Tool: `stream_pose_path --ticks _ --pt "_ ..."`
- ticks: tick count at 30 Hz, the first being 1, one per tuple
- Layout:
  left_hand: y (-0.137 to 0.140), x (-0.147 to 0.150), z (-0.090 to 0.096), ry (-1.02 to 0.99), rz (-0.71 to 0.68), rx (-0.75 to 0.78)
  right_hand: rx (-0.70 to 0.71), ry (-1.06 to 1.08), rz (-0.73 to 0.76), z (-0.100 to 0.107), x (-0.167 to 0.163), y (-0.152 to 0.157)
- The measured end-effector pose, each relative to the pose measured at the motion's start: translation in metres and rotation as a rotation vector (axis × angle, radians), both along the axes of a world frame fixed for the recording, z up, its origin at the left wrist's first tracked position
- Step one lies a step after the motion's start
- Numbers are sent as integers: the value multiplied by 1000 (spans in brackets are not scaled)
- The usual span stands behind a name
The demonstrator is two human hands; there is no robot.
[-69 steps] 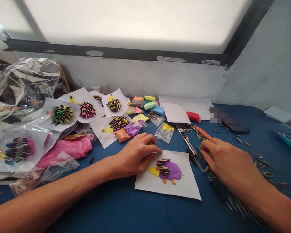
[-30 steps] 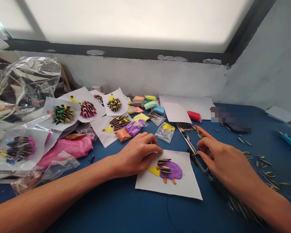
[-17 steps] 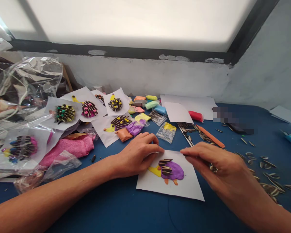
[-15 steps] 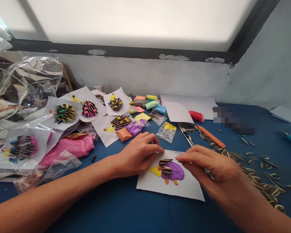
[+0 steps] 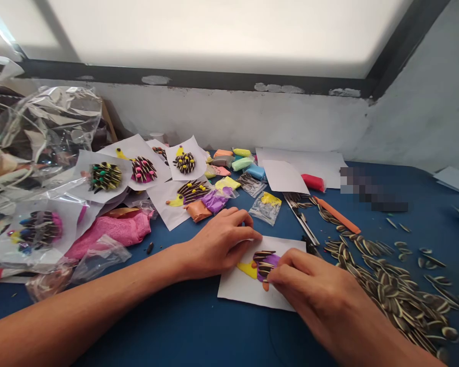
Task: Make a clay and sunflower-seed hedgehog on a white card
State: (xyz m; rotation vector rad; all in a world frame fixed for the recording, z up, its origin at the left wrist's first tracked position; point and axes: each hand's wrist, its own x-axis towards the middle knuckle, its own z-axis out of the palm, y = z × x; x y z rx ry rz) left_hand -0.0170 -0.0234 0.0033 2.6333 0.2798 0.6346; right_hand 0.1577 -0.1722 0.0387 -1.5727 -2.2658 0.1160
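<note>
A small white paper sheet (image 5: pixel 233 293) lies on the blue table, bearing a flat modelling-clay hedgehog with a yellow head (image 5: pixel 248 269) and a purple body (image 5: pixel 274 260). Several striped sunflower seeds (image 5: pixel 265 267) stick out of the purple clay. My left hand (image 5: pixel 224 242) has its fingers curled and holds down the paper's upper left corner. Over the right part of the body, my right hand (image 5: pixel 317 290) is closed in a pinch on a sunflower seed, its fingertips at the clay beside the other seeds. This hand hides the hedgehog's rear, and the pinched seed is mostly covered.
Loose sunflower seeds (image 5: pixel 393 290) spread at the right, near an orange-handled tool (image 5: pixel 336 215) and a metal blade (image 5: pixel 303 221). Behind are clay packets (image 5: pixel 241 163) and white paper (image 5: pixel 283 177). Finished seed hedgehogs (image 5: pixel 143 169), a pink cloth (image 5: pixel 115 230) and plastic bags (image 5: pixel 57 117) crowd the left.
My right hand has moved left and down from the paper's right side onto the purple body, bringing a seed to the clay. My left hand stays on the paper. The view has shifted slightly.
</note>
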Motion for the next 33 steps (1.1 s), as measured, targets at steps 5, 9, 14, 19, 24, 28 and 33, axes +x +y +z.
stream_pose_path --ticks 5,9,14,19,24,28,33 --pt "0 0 0 7 8 12 13 -4 5 -2 -3 -3" --pt "0 0 1 16 9 8 33 -39 21 -2 -4 -2" --pt "0 0 1 23 9 10 115 -69 -7 -5 -4 1" --pt "-1 0 1 17 9 2 98 -99 9 -6 -4 1" --pt "0 0 1 20 11 7 141 -147 11 -5 -5 1" --pt "-1 1 1 18 13 10 191 -187 18 -4 -6 1" --pt "-1 1 1 15 9 10 195 -191 4 -3 -10 0"
